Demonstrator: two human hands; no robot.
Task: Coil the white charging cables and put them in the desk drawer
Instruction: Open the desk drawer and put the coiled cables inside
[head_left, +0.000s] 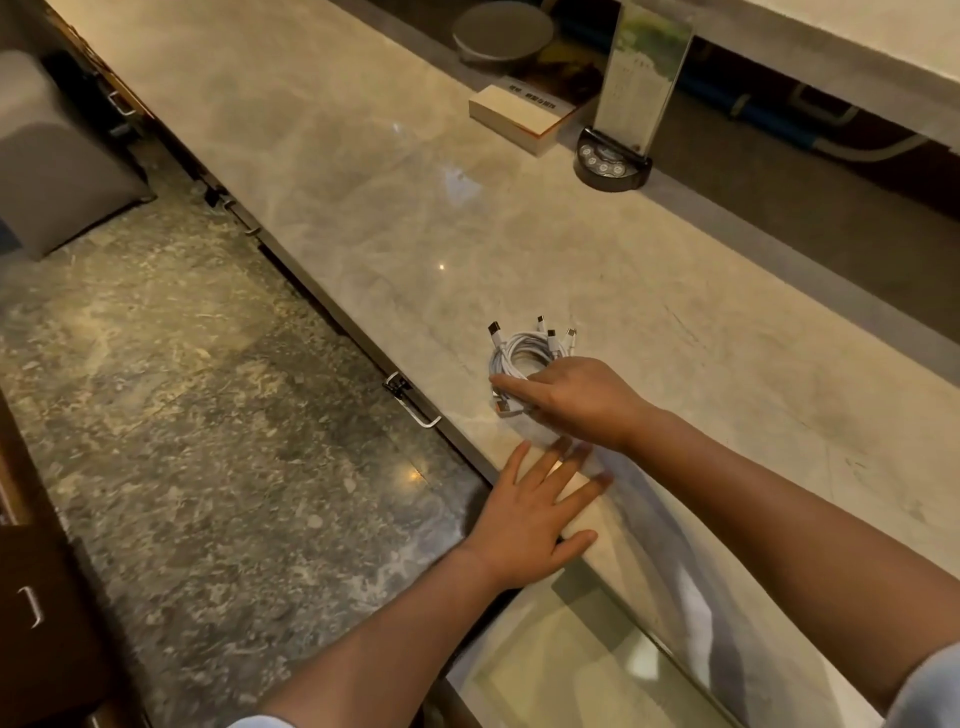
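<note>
I read this as a reception or front desk, likely in a hotel or a restaurant. I see a long marble bench (322, 171) with a raised ledge (831, 47) on its far side, an upright sign (644, 78) in a black stand with call buttons (613, 161), a book (519, 117) and a row of drawers with metal handles (413, 405) along the near edge. The floor (182, 415) is polished stone, and a grey cushioned seat (47, 166) stands at the far left.

- Surface (322, 171): broad bare stretch left of and beyond the coiled cables (524, 358); free passage there.
- Far edge obstructed: book (519, 114), sign stand (615, 156), round dish (501, 28).
- Front edge: drawer handles (413, 400) jut out toward the floor (182, 389).
</note>
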